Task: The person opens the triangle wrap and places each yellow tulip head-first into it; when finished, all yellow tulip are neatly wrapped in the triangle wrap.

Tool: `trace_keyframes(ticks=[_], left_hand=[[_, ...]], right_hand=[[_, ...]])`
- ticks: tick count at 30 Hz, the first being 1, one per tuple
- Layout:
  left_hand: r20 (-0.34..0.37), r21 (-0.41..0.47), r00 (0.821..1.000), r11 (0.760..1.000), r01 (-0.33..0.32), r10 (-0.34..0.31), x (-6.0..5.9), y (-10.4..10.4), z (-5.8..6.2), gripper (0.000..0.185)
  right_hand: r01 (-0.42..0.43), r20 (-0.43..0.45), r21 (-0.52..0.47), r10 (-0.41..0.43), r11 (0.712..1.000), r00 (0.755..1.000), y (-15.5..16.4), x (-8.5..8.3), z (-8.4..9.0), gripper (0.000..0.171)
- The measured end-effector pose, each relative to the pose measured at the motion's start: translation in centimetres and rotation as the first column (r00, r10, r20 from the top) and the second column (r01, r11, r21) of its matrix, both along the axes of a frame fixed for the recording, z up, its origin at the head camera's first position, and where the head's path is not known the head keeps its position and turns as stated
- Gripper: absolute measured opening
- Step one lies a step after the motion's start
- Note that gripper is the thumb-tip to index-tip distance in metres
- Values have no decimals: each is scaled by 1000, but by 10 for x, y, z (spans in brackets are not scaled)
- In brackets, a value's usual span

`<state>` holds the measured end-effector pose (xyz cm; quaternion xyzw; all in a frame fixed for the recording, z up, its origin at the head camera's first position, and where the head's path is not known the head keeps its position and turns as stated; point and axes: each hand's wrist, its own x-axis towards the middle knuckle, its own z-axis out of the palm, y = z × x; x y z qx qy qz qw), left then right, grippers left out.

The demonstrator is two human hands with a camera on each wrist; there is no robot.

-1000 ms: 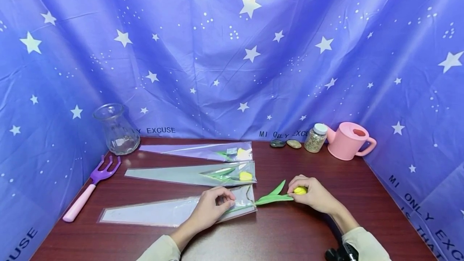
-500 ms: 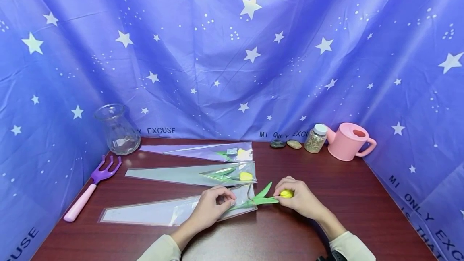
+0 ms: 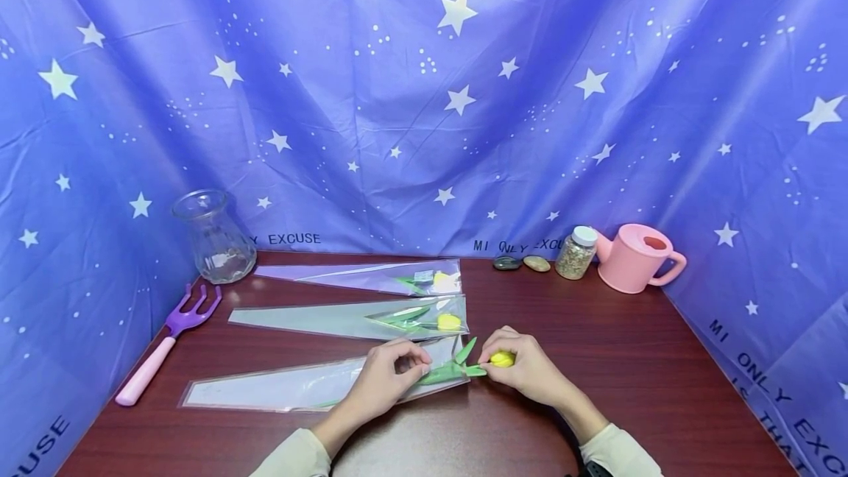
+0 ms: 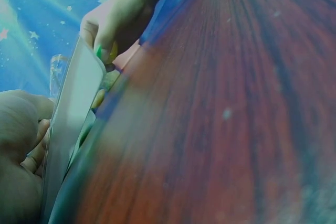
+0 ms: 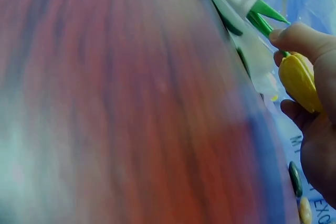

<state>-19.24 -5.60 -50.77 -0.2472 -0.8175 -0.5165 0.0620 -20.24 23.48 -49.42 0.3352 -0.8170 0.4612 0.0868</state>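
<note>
My right hand [image 3: 530,368] pinches the stem of a yellow artificial tulip [image 3: 502,358] just below its bloom. Its stem and most of its green leaves lie inside the nearest clear-fronted flower sleeve [image 3: 265,390], while the bloom stays outside the mouth. With curled fingers, my left hand [image 3: 384,380] holds that sleeve near its wide end. The right wrist view shows the yellow bloom [image 5: 297,80] between thumb and fingers. In the left wrist view, the sleeve [image 4: 76,103] stands between the camera and part of the left hand [image 4: 18,140].
Behind lie a grey-green sleeve [image 3: 298,319] and a purple sleeve [image 3: 331,276], each with a yellow tulip. To the left are a glass vase [image 3: 221,249] and a purple hand fork [image 3: 165,344]. Two pebbles [image 3: 536,263], a gravel jar [image 3: 576,256] and a pink watering can [image 3: 632,260] stand back right.
My right hand has moved left with the tulip, sliding its stem and leaves deeper into the sleeve. The left hand has stayed in place on the sleeve.
</note>
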Motion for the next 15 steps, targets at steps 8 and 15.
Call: trace_keyframes(ticks=[8, 15], left_hand=[[23, -8, 1000, 1000, -4, 4, 1, 1, 2, 12], [-8, -3, 1000, 1000, -8, 8, 0, 1, 0, 12]], right_hand=[[-4, -37, -4, 4, 1000, 999, -20, 2, -3, 23], [4, -19, -9, -4, 1000, 1000, -33, 4, -4, 22]])
